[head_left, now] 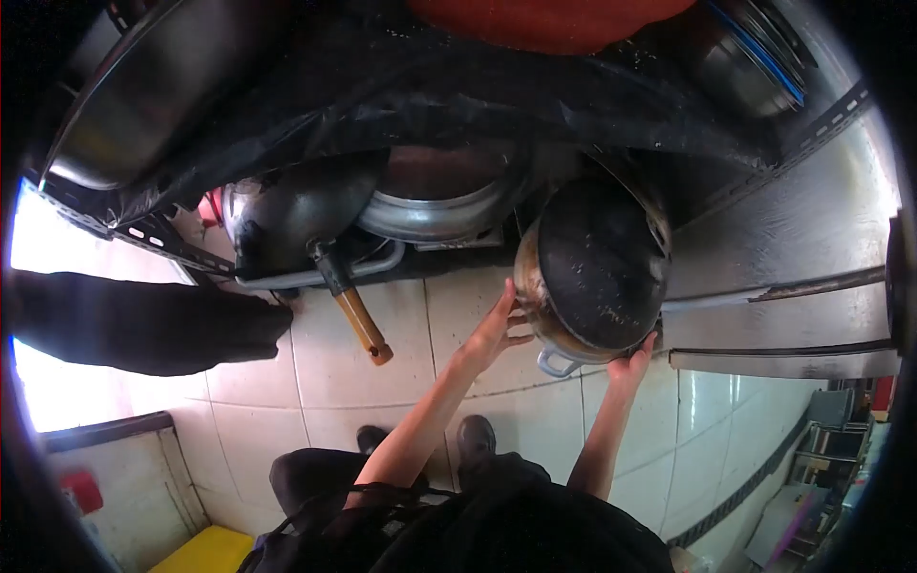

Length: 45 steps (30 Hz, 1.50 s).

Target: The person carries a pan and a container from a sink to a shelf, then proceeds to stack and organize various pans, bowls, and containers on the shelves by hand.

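Observation:
A metal pot [535, 301] with a blackened round face is tilted at the edge of a low shelf, and a loop handle [557, 364] sticks out from its near side. My left hand [494, 332] presses its fingers against the pot's left side. At the lower right, my right hand [631, 365] grips the pot near its rim, some of its fingers hidden behind the metal. Left of the pot lies a wide metal pan [430, 216]. Beside that is a dark wok [310, 201] with a wooden handle [363, 327] pointing out over the floor.
Black plastic sheeting [430, 119] covers the shelf above, where an orange-red basin [554, 21] and a large metal bowl [134, 105] stand. A dark cloth-like thing [153, 323] juts in from the left. Metal panels [783, 368] stand at the right, above a tiled floor [382, 368].

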Tool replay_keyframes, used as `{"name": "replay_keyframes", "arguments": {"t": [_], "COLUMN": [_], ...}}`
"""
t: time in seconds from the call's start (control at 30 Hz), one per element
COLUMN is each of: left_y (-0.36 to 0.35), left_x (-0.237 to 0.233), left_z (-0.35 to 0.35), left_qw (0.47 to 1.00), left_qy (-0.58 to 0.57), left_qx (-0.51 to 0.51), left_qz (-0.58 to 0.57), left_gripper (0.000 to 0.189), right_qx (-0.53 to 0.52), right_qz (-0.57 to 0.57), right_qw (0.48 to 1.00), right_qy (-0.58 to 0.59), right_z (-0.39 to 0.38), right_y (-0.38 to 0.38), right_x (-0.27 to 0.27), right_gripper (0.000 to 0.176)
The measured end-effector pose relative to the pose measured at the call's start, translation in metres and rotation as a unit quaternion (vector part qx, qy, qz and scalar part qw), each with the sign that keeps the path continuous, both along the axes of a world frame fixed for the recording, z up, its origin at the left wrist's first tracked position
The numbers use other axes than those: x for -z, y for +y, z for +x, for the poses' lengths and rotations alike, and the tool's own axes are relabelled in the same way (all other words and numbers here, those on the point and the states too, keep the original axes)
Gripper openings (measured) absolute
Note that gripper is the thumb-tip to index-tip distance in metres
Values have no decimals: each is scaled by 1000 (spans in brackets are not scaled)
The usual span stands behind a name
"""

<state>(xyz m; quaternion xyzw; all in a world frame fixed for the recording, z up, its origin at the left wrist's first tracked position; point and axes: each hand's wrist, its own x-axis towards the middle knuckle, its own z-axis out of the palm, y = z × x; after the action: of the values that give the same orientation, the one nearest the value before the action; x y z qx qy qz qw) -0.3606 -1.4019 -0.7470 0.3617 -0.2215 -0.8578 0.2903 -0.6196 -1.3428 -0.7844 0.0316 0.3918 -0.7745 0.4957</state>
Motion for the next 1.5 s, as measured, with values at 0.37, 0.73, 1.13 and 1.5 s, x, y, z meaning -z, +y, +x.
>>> {"name": "replay_keyframes", "arguments": {"t": [0.37, 0.73, 1.13, 1.5], "left_y": [-27, -15, -23, 36], "left_x": [-9, 13, -33, 37], "left_z": [32, 30, 69, 161], "left_qw": [968, 963, 951, 533], "left_qy": [-166, -211, -199, -550], "left_qx": [4, 25, -135, -605], "left_qz": [-190, -166, -195, -218], "left_gripper": [79, 77, 58, 24], "right_qx": [58, 167, -37, -502], "right_qz": [25, 141, -39, -102], "right_qw": [998, 976, 997, 738], "right_qy": [14, 23, 46, 439], "right_z": [0, 11, -17, 267], "right_y": [-112, -176, -151, -76], "right_x": [-18, -13, 25, -24], "right_gripper": [53, 39, 37, 27]}}
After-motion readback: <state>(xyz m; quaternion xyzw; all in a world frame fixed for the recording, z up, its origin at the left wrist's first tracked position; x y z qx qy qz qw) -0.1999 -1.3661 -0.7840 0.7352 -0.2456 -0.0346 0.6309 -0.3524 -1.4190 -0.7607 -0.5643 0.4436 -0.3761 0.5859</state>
